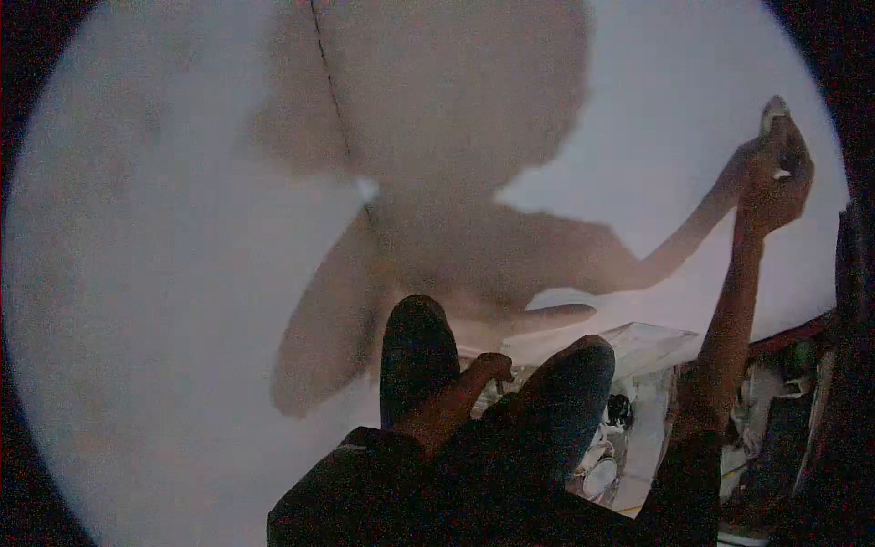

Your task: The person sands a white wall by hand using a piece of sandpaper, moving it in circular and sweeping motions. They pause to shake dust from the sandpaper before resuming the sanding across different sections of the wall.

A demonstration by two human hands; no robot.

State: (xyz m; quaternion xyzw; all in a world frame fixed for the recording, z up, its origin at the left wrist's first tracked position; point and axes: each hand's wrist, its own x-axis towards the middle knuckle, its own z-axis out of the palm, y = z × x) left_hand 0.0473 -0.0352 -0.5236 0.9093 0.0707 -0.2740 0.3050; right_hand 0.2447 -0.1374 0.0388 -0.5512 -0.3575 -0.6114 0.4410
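At the upper right, my right hand is raised against the pale wall, its fingers closed round a small light-tipped object that is too dark to identify. The hand's shadow falls on the wall just beside it. Low in the middle, my left hand rests between my two bent knees, with its fingers curled together. Whatever it holds, if anything, is too dark to make out.
A thin dark crack runs down the wall at upper centre. Below, a whitish panel lies beyond my right knee. Further down are a round pale container and dim clutter along the right side.
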